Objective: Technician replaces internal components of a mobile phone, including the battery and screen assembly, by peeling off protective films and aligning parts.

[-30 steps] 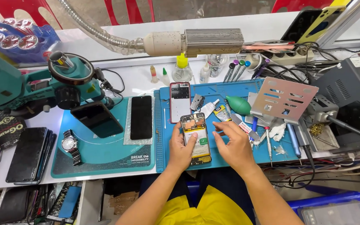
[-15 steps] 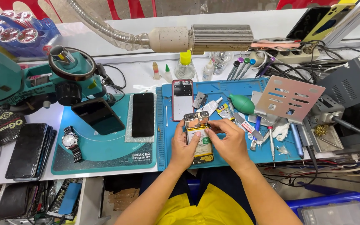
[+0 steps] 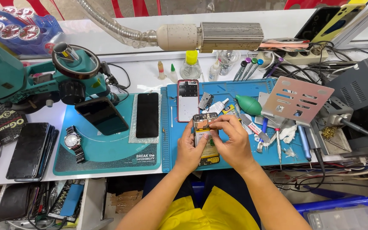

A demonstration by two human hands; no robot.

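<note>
An opened smartphone (image 3: 205,121) with its back off lies on the blue work mat (image 3: 235,89), its circuit board and yellow battery showing. My left hand (image 3: 188,149) grips the phone's left edge, thumb on the battery. My right hand (image 3: 231,140) rests over the phone's right side, its fingertips pinching at something small near the phone's upper part. A red-rimmed phone back cover (image 3: 188,100) lies just beyond, next to a small metal part (image 3: 204,101) and a white glue tube (image 3: 218,106).
A teal microscope (image 3: 43,81) stands left over a teal mat (image 3: 107,149) bearing two dark phones and a wristwatch (image 3: 74,142). A green air blower (image 3: 248,105), a perforated metal plate (image 3: 297,100), screwdrivers, bottles, cables and a grey power unit (image 3: 363,98) crowd the right.
My right hand has moved from the phone's lower right up onto its upper part, fingers now pinching there. The left hand keeps its hold on the phone.
</note>
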